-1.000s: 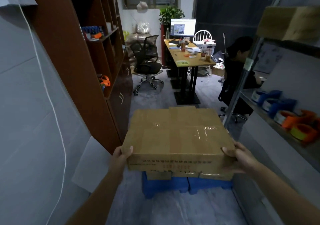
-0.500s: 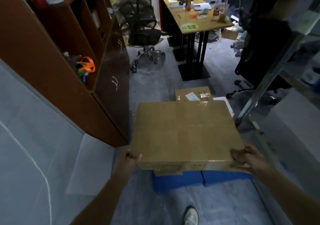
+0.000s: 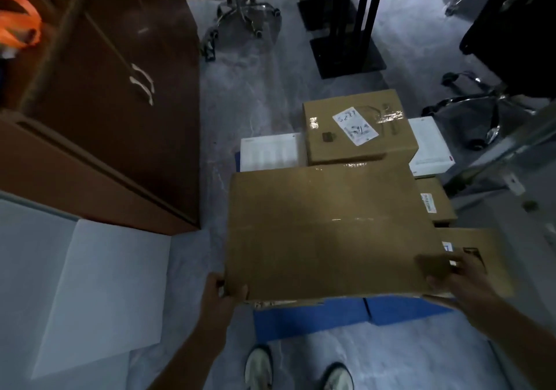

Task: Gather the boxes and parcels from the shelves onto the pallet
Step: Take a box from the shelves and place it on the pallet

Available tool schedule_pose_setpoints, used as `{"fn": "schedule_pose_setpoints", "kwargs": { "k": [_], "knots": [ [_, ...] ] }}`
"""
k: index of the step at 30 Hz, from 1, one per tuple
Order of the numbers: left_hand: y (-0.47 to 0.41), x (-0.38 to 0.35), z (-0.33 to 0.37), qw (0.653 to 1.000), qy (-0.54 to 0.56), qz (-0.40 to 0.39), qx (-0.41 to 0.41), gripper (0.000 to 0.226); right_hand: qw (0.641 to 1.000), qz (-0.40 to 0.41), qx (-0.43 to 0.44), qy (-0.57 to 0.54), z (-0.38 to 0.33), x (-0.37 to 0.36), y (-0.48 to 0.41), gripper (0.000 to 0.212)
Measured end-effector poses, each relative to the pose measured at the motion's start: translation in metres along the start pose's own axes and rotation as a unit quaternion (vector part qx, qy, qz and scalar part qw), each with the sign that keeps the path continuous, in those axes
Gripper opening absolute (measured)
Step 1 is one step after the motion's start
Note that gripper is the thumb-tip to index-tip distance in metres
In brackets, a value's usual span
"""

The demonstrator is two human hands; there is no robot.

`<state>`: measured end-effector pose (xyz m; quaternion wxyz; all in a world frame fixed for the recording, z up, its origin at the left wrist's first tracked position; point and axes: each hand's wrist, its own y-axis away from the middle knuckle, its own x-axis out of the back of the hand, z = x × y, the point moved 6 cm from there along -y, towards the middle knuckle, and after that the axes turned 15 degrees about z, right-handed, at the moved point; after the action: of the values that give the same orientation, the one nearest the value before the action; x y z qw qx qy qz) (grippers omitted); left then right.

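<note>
While both hands clamp its near corners, I see the big cardboard box [image 3: 325, 230] lying flat over the blue pallet [image 3: 313, 314], whose front edge shows just below it. The left hand [image 3: 222, 290] curls round the near left corner with the thumb on top. The right hand [image 3: 460, 278], blurred, grips the near right corner, so the two hands sit well apart. I cannot tell whether the box already rests on the load beneath or hangs just above it.

Behind it a smaller labelled box [image 3: 358, 128] sits on two white boxes [image 3: 267, 152]. A narrow brown carton [image 3: 436, 200] and another brown box [image 3: 478, 245] lie to the right. I see a brown cabinet [image 3: 120, 88] to the left, a white sheet [image 3: 99, 293] leaning near it, and two shoes [image 3: 258, 368] on the grey floor.
</note>
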<state>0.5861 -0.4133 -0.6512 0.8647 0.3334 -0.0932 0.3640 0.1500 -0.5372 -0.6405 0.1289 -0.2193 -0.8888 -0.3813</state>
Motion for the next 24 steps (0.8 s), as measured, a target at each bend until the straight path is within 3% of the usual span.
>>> {"fn": "schedule_pose_setpoints", "kwargs": {
  "k": [8,15,24],
  "knots": [
    [-0.063,-0.020,-0.037,0.999,-0.009,0.020,0.026,0.028,0.999,-0.001,-0.039,0.014,0.031,-0.059,-0.054,0.054],
    [-0.087,-0.034,-0.053,0.998,-0.051,0.030,0.029,0.030,0.999,0.018,-0.008,0.035,0.039,-0.085,-0.082,0.060],
    [-0.087,-0.042,-0.056,0.994,-0.089,0.051,0.041,0.049,0.992,0.032,0.032,0.116,0.055,-0.083,-0.074,0.067]
  ]
}}
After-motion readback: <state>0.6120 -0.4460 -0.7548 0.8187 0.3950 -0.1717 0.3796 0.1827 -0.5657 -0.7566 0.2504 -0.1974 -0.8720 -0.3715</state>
